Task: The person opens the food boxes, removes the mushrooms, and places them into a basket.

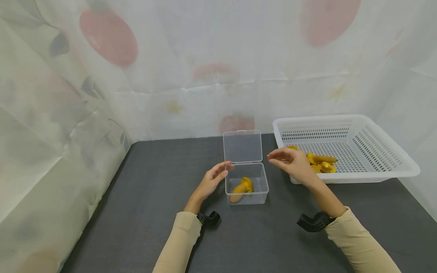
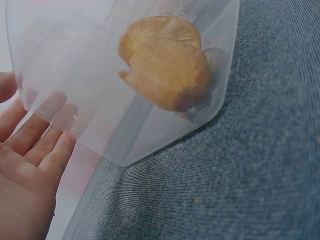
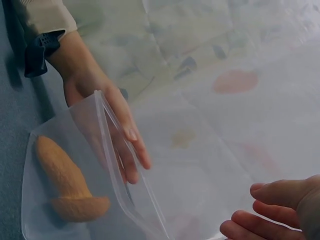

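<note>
A clear plastic box [image 1: 263, 178] stands on the dark table with its lid [image 1: 242, 146] raised at the back. One yellow mushroom [image 1: 243, 186] lies inside; the left wrist view shows it through the clear wall. My left hand [image 1: 212, 180] is at the box's left back corner, fingers extended by the rim and hinge; whether they press on it I cannot tell. My right hand [image 1: 290, 163] hovers right of the lid, in front of the white basket, with fingers loosely bent and nothing between them. In the right wrist view its fingers [image 3: 265, 227] are apart from the box.
A white perforated basket [image 1: 375, 175] stands at the right back, with several yellow mushrooms [image 1: 322, 163] at its left end, partly hidden by my right hand. A patterned curtain [image 1: 191, 106] hangs behind the table [image 1: 143, 212] and along its left side.
</note>
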Tool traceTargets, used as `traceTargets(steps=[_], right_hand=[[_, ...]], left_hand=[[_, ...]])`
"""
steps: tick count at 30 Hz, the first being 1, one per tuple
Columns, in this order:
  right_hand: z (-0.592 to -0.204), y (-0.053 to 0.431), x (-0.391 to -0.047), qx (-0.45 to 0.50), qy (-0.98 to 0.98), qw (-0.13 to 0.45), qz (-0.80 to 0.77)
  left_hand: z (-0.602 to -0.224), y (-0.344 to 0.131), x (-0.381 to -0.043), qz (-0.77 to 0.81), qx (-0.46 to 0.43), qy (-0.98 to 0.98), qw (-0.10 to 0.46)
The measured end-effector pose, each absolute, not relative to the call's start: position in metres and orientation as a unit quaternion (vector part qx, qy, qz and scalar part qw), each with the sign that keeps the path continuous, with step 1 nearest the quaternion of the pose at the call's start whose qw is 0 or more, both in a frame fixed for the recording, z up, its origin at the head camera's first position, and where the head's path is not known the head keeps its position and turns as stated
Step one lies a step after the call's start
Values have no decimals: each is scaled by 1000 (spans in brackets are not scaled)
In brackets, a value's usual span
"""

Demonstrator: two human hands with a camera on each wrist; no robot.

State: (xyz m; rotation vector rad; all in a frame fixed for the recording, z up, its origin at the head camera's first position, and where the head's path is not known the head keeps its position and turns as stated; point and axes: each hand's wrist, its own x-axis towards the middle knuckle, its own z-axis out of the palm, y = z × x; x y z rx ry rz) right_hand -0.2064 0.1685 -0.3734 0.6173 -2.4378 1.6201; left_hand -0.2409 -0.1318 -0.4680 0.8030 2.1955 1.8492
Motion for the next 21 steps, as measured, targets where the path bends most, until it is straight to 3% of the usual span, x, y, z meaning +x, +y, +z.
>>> traceTargets(steps=[6, 21], right_hand=[[-378, 158, -207, 218, -809, 34, 544], [-390, 139, -209, 248, -818, -6, 518]], left_hand=[[-468, -132, -241, 619, 273, 732, 80], [-468, -132, -241, 621, 264, 733, 86]])
